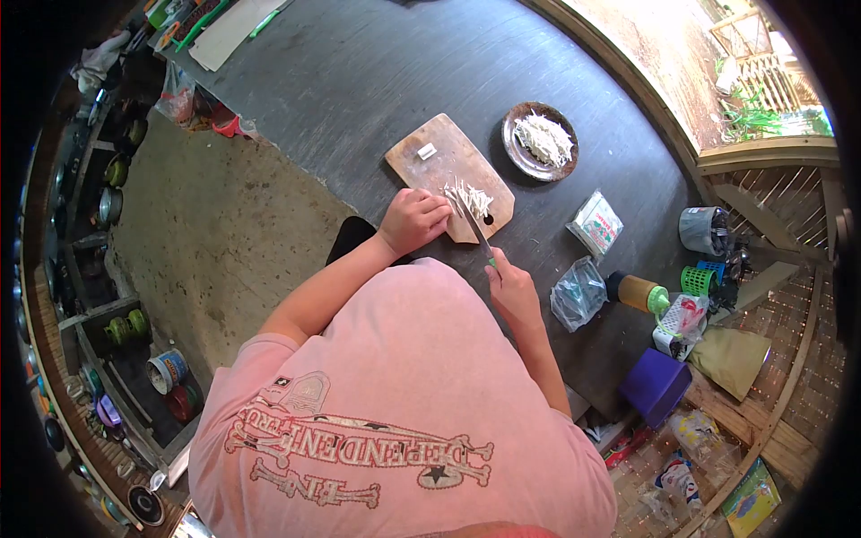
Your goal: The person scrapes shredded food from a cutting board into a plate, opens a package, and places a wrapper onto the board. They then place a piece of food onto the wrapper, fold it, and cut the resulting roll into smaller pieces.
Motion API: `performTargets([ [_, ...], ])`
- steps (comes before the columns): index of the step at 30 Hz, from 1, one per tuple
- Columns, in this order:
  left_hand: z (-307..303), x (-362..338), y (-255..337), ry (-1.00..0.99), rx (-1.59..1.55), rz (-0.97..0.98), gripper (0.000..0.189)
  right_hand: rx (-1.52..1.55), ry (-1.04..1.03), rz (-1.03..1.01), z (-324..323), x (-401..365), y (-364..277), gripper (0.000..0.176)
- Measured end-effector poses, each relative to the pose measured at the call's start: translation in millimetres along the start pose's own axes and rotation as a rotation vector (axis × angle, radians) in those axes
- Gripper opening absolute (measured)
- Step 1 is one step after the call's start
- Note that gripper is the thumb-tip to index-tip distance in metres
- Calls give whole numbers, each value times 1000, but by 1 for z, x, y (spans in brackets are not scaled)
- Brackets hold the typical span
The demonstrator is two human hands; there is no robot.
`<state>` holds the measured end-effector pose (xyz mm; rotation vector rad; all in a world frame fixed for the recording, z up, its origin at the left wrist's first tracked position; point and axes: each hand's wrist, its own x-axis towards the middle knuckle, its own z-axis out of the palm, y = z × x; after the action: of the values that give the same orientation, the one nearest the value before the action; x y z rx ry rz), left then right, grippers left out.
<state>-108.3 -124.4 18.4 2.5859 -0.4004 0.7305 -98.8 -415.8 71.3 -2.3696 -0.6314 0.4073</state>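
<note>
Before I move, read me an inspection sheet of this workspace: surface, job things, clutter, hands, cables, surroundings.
Surface: dark table, faintly streaked.
Job things: board bearing white strips and a white block; knife; plate of similar strips.
Clutter: packet and plastic bag right of the board.
Hands: left fingers beside the strips; right fingers round the knife's handle.
Cables: nothing seen.
Surroundings: shelves at left, purple bin at right.

The person wears a faded pink short-sleeved shirt [395, 350], its print upside down from above: outlined lettering [386, 441] partly reading "DEPENDENT", bone shapes [366, 496], a dark star [437, 474] in an oval. Left hand [415, 218] and right hand [514, 289] are bare.
</note>
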Motion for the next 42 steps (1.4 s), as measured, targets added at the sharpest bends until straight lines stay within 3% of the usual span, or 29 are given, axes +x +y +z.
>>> performTargets([
  [32,1,-2,-2,0,-16,3,17,-49,-126,36,-8,7,-15,38],
  [42,2,-2,-1,8,-16,4,15,-254,-108,-23,27,13,-1,41],
])
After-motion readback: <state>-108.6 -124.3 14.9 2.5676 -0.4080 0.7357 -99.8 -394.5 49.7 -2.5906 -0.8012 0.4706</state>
